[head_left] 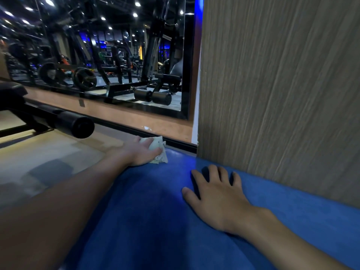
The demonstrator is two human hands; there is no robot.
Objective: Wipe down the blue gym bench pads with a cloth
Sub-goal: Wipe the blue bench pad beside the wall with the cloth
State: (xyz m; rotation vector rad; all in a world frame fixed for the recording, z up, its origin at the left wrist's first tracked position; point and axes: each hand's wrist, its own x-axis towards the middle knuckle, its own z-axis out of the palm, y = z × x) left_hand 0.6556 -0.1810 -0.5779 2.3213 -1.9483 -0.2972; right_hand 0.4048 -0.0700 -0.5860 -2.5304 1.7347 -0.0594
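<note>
Mid-wipe: our left hand (142,152) clutches the cloth (158,151), the blue bench pad (155,211) ending just beyond its fingers, right hand (216,195) splayed flat; next we should drag back.

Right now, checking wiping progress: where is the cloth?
Head view, left of centre: the cloth lies at the far edge of the blue pad, gripped by the left hand, near the black baseboard.

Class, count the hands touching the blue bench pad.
2. The left hand holds a cloth at the far edge of the pad; the right hand lies flat on it beside the wooden wall.
</note>
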